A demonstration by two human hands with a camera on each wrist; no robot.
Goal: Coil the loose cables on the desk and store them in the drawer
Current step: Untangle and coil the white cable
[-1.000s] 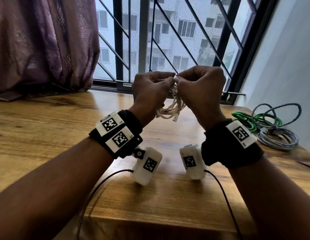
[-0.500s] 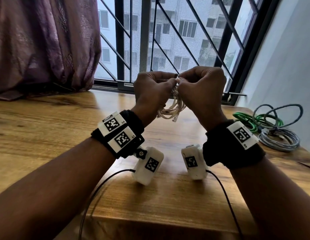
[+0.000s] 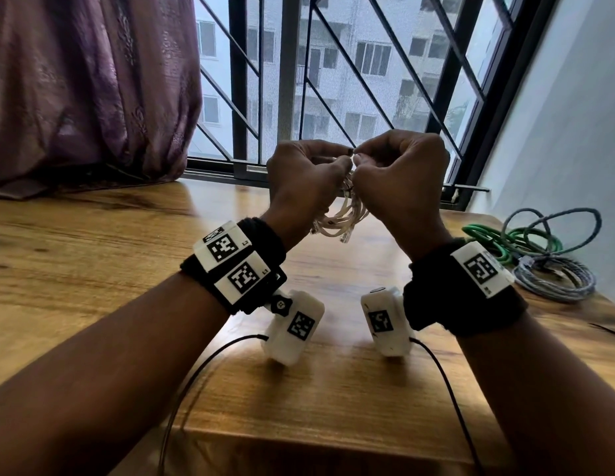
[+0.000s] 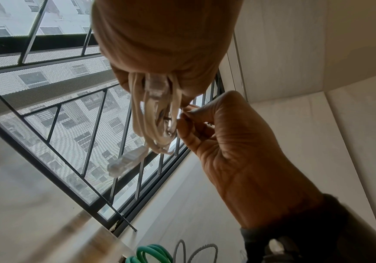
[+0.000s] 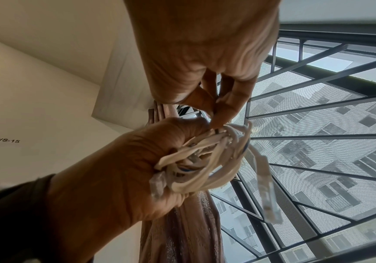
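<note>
Wrist-only detail: white cable (image 4: pixel 153 113) plug

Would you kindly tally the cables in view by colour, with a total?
White cable, held in both hands: 1
Green cable, on the desk: 1
Grey cable, on the desk: 1
Total: 3

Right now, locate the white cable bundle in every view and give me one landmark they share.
Head: white cable bundle hangs at centre, between left hand and right hand, above the desk.
Left wrist: upper centre, dangling from the left hand, one plug lower left.
Right wrist: centre, gripped by the left hand.
Shared landmark: the window grille.
</note>
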